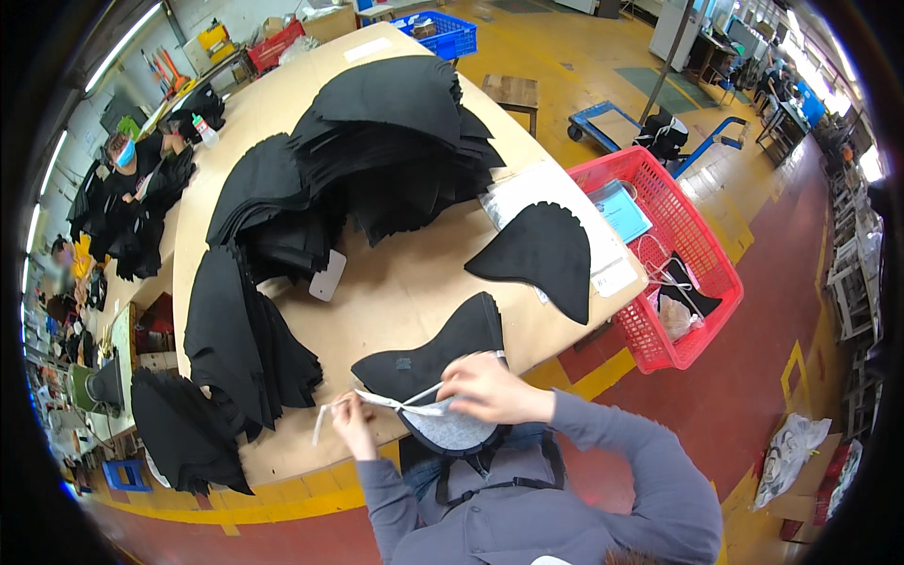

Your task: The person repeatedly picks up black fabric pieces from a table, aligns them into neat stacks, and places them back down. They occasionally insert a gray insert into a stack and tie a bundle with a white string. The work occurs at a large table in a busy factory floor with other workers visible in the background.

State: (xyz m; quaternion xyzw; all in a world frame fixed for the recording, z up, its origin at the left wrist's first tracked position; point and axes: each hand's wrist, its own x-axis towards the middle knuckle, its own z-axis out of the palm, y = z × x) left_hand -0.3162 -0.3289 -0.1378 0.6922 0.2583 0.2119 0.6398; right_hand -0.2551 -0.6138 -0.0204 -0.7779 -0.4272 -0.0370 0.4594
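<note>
At the table's near edge lies a stack of curved black fabric pieces (pixel 443 348), its near part showing a grey underside that hangs toward my lap. A thin white strip (pixel 379 400) runs across this stack and crosses over itself near the middle. My left hand (pixel 354 424) pinches one end of the strip, with a short tail sticking out past the fingers. On the other side, my right hand (pixel 490 388) is closed on the strip above the grey part; its fingertips are slightly blurred. Beyond the right hand rests another black piece stack (pixel 541 254) with a notched edge.
Large piles of black pieces (pixel 377 122) curve along the table (pixel 377 301) at the far side and left. A red plastic basket (pixel 711 254) stands against the right edge, holding papers and strings. A blue trolley (pixel 603 122) is farther off. Someone masked (pixel 132 174) works at the left.
</note>
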